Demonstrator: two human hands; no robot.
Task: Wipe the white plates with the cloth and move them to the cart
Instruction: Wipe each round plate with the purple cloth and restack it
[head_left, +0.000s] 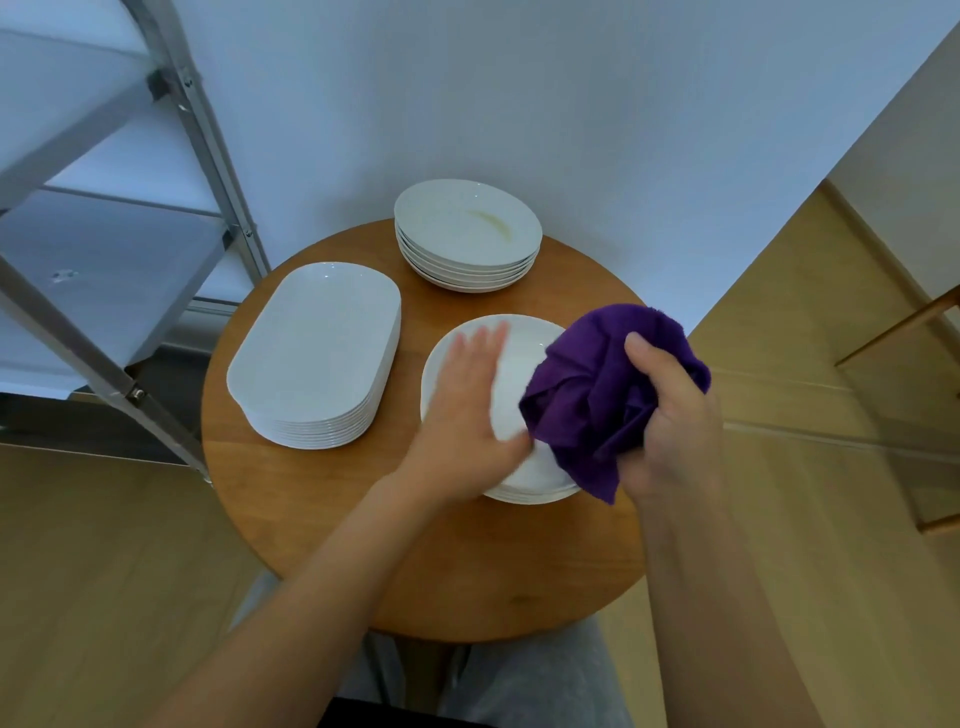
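Three stacks of white plates stand on a round wooden table (322, 525). A stack of round plates (514, 364) is nearest me. My left hand (467, 405) lies flat on its top plate, fingers straight. My right hand (670, 415) grips a bunched purple cloth (597, 395) over the right side of that stack. A stack of oblong plates (317, 353) is at the left. A stack of deep round plates (467, 234) stands at the back, the top one with a yellowish smear.
A metal cart (104, 218) with white shelves stands left of the table, its slanted legs close to the table's edge. A white wall runs behind. Wooden floor lies around, and a wooden frame (893, 332) is at the right.
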